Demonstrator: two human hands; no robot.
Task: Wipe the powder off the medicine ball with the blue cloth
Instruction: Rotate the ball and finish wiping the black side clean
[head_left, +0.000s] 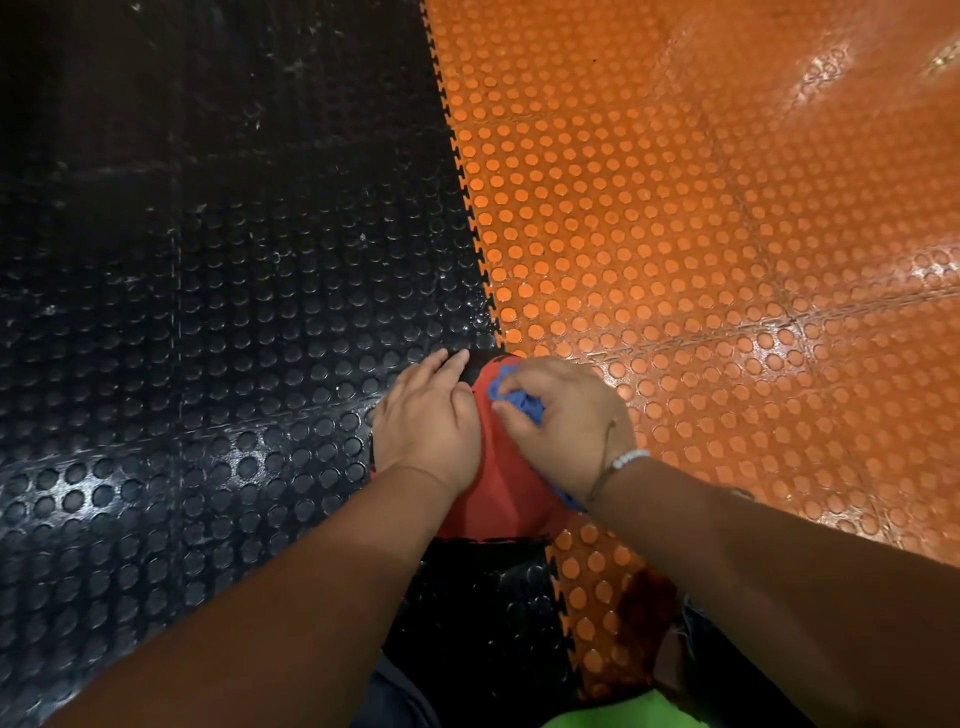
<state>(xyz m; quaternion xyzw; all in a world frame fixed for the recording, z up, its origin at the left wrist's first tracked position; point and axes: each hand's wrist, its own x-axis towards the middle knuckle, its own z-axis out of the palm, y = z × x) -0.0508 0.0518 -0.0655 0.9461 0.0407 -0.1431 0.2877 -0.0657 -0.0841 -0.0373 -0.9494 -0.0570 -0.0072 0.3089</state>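
A red and black medicine ball (501, 488) sits on the floor at the seam between black and orange mats, mostly covered by my hands. My left hand (428, 421) lies flat on the ball's left side, fingers straight. My right hand (563, 418) grips a bunched blue cloth (514, 397) and presses it against the ball's upper right. A scrap of the cloth (569, 500) shows under my right wrist. No powder can be made out on the visible red surface.
The black studded floor mat (208, 312) covers the left and the orange studded mat (675, 234) the right, joined by a jigsaw seam. My knees and a green garment edge (623, 714) show at the bottom.
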